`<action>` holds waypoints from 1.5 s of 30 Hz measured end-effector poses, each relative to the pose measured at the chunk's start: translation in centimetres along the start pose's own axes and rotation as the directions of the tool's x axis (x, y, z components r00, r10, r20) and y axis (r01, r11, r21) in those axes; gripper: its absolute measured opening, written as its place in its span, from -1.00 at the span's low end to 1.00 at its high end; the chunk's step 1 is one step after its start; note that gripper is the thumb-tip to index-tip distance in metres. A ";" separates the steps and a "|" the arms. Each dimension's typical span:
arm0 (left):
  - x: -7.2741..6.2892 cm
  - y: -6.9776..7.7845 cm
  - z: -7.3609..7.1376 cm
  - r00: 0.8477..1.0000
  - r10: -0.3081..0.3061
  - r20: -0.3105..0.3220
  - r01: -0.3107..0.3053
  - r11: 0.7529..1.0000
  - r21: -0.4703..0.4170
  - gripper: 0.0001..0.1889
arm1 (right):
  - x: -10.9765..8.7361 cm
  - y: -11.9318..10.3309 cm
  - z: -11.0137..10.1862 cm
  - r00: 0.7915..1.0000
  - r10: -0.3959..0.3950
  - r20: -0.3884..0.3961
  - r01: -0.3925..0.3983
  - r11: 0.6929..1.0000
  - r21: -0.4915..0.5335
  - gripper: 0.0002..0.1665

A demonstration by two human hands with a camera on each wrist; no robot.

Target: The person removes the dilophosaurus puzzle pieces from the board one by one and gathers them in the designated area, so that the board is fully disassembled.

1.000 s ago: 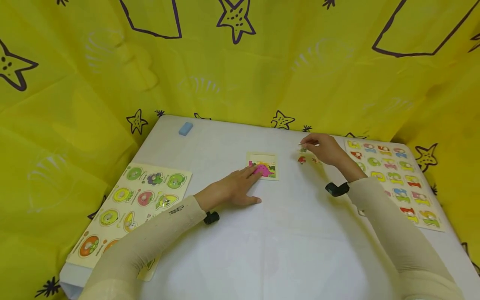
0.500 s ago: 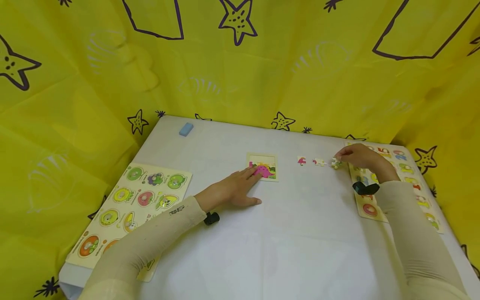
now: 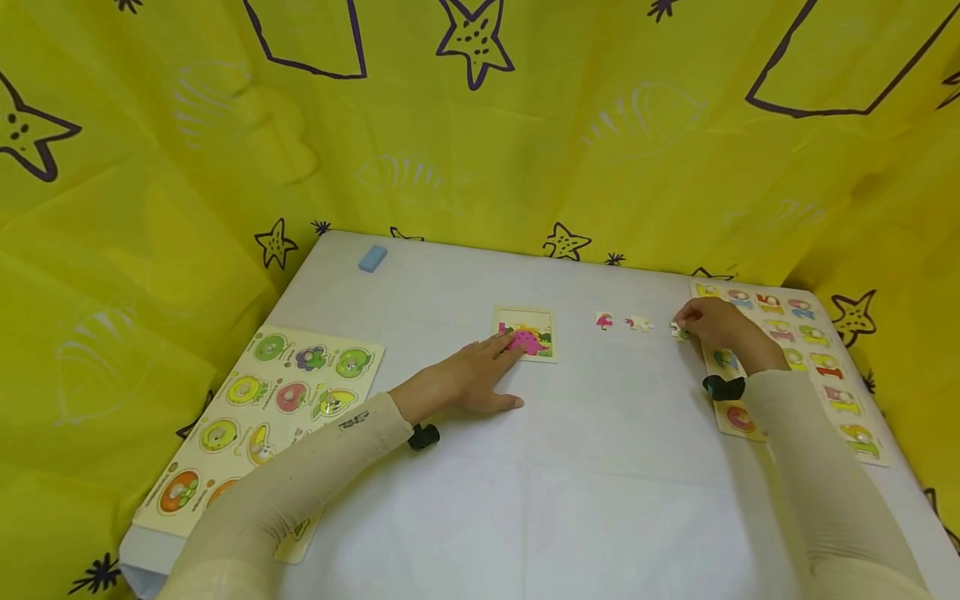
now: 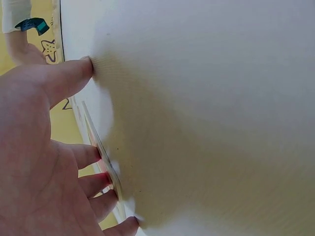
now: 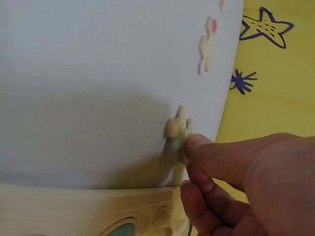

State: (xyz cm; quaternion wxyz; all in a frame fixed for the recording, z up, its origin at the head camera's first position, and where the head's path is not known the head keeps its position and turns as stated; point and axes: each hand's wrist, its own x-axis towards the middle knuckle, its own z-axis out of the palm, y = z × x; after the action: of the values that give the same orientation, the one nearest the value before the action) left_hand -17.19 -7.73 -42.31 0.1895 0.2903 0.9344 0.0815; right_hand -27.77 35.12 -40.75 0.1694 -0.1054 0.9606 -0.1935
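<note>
Pinching a little puzzle piece (image 3: 678,332) at three o'clock from the framed puzzle (image 3: 534,342), the right hand (image 3: 717,323) has what I'd guess is light, stiff and best held by its edges, while the left hand (image 3: 480,373) rests on that puzzle, fingers spread.

Yellow cloth (image 3: 517,142) printed with dark-outlined starfish (image 3: 474,37) hangs behind and beside a white-topped table (image 3: 592,500).

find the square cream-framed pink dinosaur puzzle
In the head view, the puzzle lies centrally, partly under the left hand, left of the pink-and-white jigsaw piece.
</note>
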 end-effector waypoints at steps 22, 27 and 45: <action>0.3 -0.2 0.2 1.000 -0.014 -0.014 0.014 0.999 0.040 -0.04 | 1.6 -7.8 3.2 0.977 -0.113 -0.181 0.097 0.991 -0.096 -0.82; 0.2 -0.1 0.2 1.000 -0.006 -0.025 0.007 0.998 0.060 -0.05 | 2.3 -12.0 5.2 0.963 -0.210 -0.168 0.205 0.977 -0.052 -0.83; -0.4 0.1 -0.1 0.999 0.007 -0.047 -0.005 0.999 0.052 -0.05 | 4.8 -20.2 10.6 0.912 -0.404 -0.062 0.408 0.910 0.076 -0.70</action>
State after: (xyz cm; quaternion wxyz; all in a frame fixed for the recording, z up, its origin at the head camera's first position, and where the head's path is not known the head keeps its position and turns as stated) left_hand -16.90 -7.84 -42.05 0.1598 0.2960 0.9395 0.0647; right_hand -25.59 12.03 -43.06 0.1081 -0.2910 0.9119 -0.2686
